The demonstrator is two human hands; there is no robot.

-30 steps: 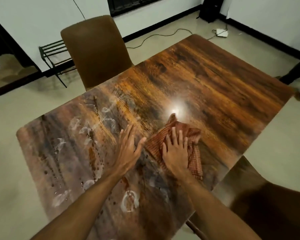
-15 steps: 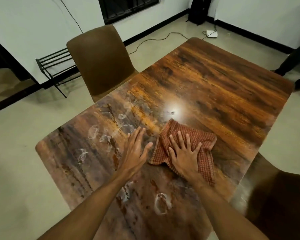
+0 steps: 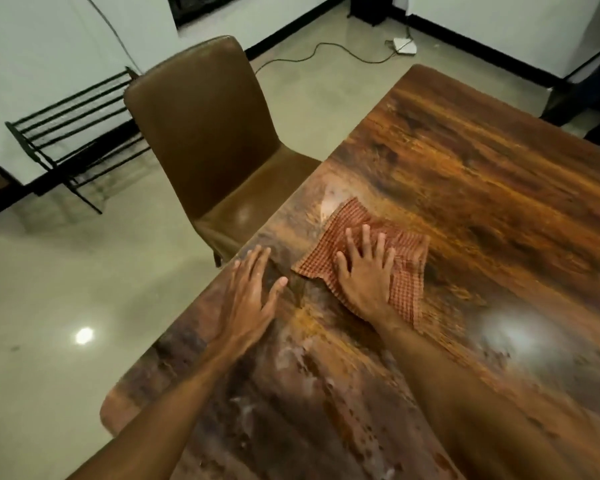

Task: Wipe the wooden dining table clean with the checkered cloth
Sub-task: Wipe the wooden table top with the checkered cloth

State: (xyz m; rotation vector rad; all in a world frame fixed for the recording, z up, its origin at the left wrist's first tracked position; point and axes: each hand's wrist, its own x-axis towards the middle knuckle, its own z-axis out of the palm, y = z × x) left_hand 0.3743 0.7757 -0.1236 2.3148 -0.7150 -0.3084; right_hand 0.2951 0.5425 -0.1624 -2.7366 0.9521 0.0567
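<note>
The wooden dining table (image 3: 482, 188) fills the right and lower part of the view, with whitish smears and dark spots on its near left part. A red-and-white checkered cloth (image 3: 354, 220) lies spread near the table's left edge. My right hand (image 3: 364, 271) presses flat on the cloth with fingers spread. My left hand (image 3: 250, 299) lies flat on the bare wood just left of the cloth, near the edge, holding nothing.
A brown padded chair (image 3: 208, 133) stands pushed against the table's left edge. A black metal rack (image 3: 73, 129) leans by the wall at left. A cable and white adapter (image 3: 404, 46) lie on the floor at the back.
My right hand has slid the cloth leftward over the smeared area toward the table edge by the chair. My left hand moved along beside it, and my head turned left.
</note>
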